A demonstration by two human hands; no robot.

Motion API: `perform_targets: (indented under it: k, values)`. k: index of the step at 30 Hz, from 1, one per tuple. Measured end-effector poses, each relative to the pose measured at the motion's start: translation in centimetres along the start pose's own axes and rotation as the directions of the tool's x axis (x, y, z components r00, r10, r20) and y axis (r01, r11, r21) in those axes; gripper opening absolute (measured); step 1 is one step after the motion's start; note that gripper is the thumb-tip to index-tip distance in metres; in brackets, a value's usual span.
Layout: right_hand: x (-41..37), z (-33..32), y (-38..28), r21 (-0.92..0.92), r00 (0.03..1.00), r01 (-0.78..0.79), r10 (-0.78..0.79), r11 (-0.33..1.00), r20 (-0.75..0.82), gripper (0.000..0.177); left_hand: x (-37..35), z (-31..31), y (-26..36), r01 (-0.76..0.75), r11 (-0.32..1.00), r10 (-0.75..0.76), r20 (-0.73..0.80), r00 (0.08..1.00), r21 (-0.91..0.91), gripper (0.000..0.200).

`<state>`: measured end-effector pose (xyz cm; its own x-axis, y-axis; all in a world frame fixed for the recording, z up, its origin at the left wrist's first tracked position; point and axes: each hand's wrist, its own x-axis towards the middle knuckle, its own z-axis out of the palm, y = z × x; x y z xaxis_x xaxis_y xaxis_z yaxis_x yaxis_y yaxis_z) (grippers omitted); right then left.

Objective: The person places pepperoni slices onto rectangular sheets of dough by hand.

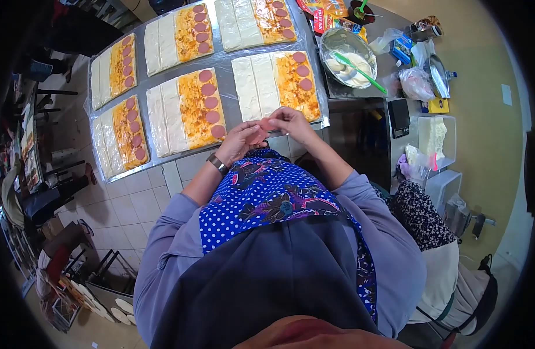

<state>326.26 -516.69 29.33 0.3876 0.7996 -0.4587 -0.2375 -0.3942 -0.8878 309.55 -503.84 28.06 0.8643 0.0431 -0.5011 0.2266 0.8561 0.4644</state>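
Two hands meet nr upper ctr of frame: my L hand (239,141) cups sausage slices (256,137), prob. so my R hand (295,126), pinching one, can part it nr a topped pastry sheet (254,86).

A big, shiny silver metal table (221,60) fills the top middle of the room. A smaller table with a flat grey top (391,22) is just beside it on the right, with a dark space (357,132) under it. The floor on the left has pale square tiles (125,210) with thin dark lines between them. Light shines white on the silver table. On the far right is a smooth yellow-green surface (482,136); I cannot tell if it is floor or wall. Low on the left is a black frame with thin bars (111,263).
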Motion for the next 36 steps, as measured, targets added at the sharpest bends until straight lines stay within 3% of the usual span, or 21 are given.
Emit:
perform_targets:
  k: [1, 3, 5, 10, 12, 13, 15, 18, 19, 20, 21, 22, 24, 28, 31, 36]
  values:
    - [-0.2, -0.8, -0.4, 0.035, 0.996, 0.019, -0.016, 0.999, -0.085, 0.011, 0.0, 0.0, 0.1, 0.002, 1.000, -0.002, 0.001, 1.000, 0.001, 0.034]
    - [1.2, -4.4, 1.9, -0.068, 0.970, 0.142, -0.152, 0.988, -0.190, 0.010, -0.2, 0.1, 0.2, 0.019, 0.993, -0.015, 0.042, 0.999, -0.117, 0.041]
    - [1.8, -7.2, 2.3, -0.137, 0.930, 0.117, -0.157, 0.984, -0.333, 0.011, -0.4, -0.2, 0.2, 0.019, 0.990, -0.010, 0.063, 0.998, -0.137, 0.045]
    - [4.4, -11.7, 5.2, -0.326, 0.901, 0.014, -0.154, 0.945, -0.406, 0.017, -1.0, 0.4, 0.6, 0.022, 0.995, -0.014, 0.083, 0.996, -0.098, 0.051]
    - [4.5, -11.6, 4.6, -0.564, 0.851, -0.037, -0.270, 0.825, -0.451, 0.021, -1.0, 0.5, 0.6, 0.013, 0.997, -0.006, 0.097, 0.995, -0.071, 0.053]
    - [4.6, -11.4, 4.3, -0.563, 0.853, -0.035, -0.269, 0.825, -0.447, 0.021, -0.9, 0.4, 0.6, 0.011, 0.997, -0.004, 0.092, 0.996, -0.072, 0.053]
    - [4.4, -10.8, 3.3, -0.792, 0.760, -0.040, -0.496, 0.609, -0.420, 0.025, -0.9, 0.1, 0.6, 0.012, 0.997, -0.003, 0.117, 0.993, -0.080, 0.055]
    - [3.4, -9.1, 1.5, -0.842, 0.724, -0.041, -0.565, 0.538, -0.396, 0.025, -1.0, 0.0, 0.7, -0.004, 0.999, 0.008, 0.124, 0.992, -0.036, 0.058]
    - [3.2, -8.4, 1.3, -0.818, 0.759, 0.076, -0.565, 0.571, -0.323, 0.021, -1.0, -0.1, 0.6, -0.009, 0.999, 0.014, 0.113, 0.993, -0.039, 0.058]
    - [2.9, -7.4, 1.2, -0.817, 0.763, 0.087, -0.565, 0.571, -0.313, 0.021, -1.0, -0.3, 0.5, -0.007, 0.999, 0.011, 0.114, 0.993, -0.035, 0.058]
    - [2.6, -5.9, 1.2, -0.686, 0.871, 0.254, -0.469, 0.682, -0.144, 0.021, -1.0, -0.4, 0.4, -0.003, 1.000, 0.007, 0.116, 0.993, -0.029, 0.058]
    - [2.1, -4.3, 1.2, -0.503, 0.918, 0.366, -0.392, 0.783, 0.058, 0.021, -1.0, -0.5, 0.4, -0.010, 0.999, 0.013, 0.108, 0.994, -0.031, 0.058]
    - [-0.4, 0.1, -1.5, -0.446, 0.925, 0.380, -0.328, 0.810, 0.192, 0.022, -0.9, -0.4, 0.4, 0.032, 0.998, -0.027, 0.099, 0.995, -0.049, 0.055]
    - [-1.5, 3.6, -2.0, -0.475, 0.896, 0.445, -0.382, 0.759, 0.228, 0.020, -1.1, 0.2, 0.7, 0.026, 0.999, -0.021, 0.120, 0.993, -0.041, 0.056]
    - [-1.7, 4.1, -1.9, -0.523, 0.930, 0.365, -0.330, 0.770, 0.163, 0.017, -1.0, 0.3, 0.5, 0.047, 0.983, -0.034, 0.074, 0.997, -0.177, 0.055]
    - [-1.8, 4.6, -1.4, -0.517, 0.930, 0.352, -0.353, 0.781, 0.099, 0.017, -0.3, -1.1, -0.2, 0.039, 0.988, -0.021, 0.119, 0.993, -0.148, 0.051]
